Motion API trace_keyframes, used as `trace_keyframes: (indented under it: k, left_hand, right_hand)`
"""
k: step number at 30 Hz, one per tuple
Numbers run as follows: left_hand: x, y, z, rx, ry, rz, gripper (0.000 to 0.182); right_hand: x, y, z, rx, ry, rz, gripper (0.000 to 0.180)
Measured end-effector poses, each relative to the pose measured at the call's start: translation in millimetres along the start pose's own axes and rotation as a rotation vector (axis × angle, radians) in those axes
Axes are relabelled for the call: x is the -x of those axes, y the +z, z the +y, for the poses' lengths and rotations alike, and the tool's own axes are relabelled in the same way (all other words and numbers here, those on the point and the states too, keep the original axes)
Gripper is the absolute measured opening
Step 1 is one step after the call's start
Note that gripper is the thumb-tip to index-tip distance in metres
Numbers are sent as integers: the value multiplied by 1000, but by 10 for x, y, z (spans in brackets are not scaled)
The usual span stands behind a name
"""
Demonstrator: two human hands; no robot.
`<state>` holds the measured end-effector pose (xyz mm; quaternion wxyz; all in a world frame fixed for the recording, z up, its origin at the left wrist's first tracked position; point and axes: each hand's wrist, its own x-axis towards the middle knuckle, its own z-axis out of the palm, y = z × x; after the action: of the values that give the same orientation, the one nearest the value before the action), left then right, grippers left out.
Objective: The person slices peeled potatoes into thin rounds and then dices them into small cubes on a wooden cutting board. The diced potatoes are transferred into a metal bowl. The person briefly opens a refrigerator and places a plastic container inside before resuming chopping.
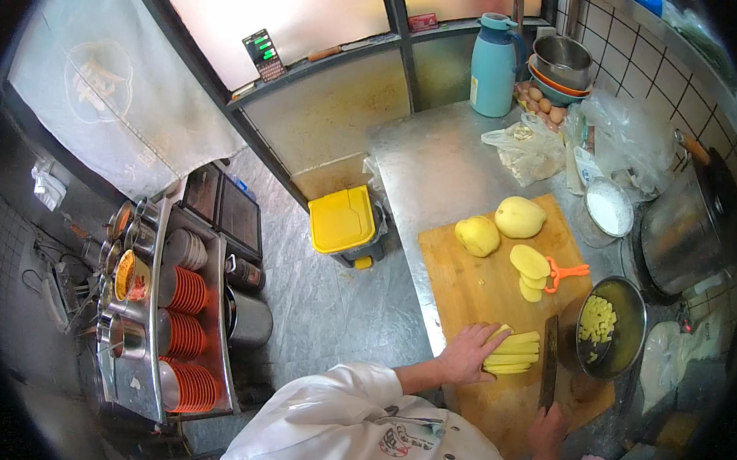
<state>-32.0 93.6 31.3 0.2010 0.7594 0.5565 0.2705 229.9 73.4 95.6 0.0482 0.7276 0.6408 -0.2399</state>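
My left hand (467, 355) presses on the near ends of a stack of potato sticks (514, 353) lying on a wooden cutting board (466, 280). In my right hand (548, 424) is the handle of a kitchen knife, whose dark blade (549, 361) points away from me, just right of the sticks and apart from them. A metal pot (626, 334) beside the blade holds diced potato (598, 320). Farther up the board are a peeled potato (520, 216), a second one (477, 236), several potato slices (529, 262) and an orange peeler (565, 273).
A bowl of white powder (609, 207) and a large lidded pot (685, 230) line the right side. Behind stand a blue thermos (493, 67), eggs (544, 105) and plastic bags (528, 148). Left of the steel table are a yellow-lidded bin (342, 219) and a shelf with stacked orange bowls (188, 336).
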Motion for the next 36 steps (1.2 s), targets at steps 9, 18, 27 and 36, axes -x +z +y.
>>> trace_keyframes:
  k: [9,18,27,36]
  left_hand:
    - [-67,165,-187,80,51,82,94]
    - [-52,82,-18,-42,30,156,97]
    - [3,124,-64,475,-181,371,66]
    - [-83,88,-76,459,-262,346,66]
  right_hand:
    - [-107,81,1,-307,-146,-96,24]
    - [-160,183,-159,-277,-349,3,12]
    - [-274,-1,-300,-201,-446,29,15]
    - [-245,-23,-402,-218,-411,-25,11]
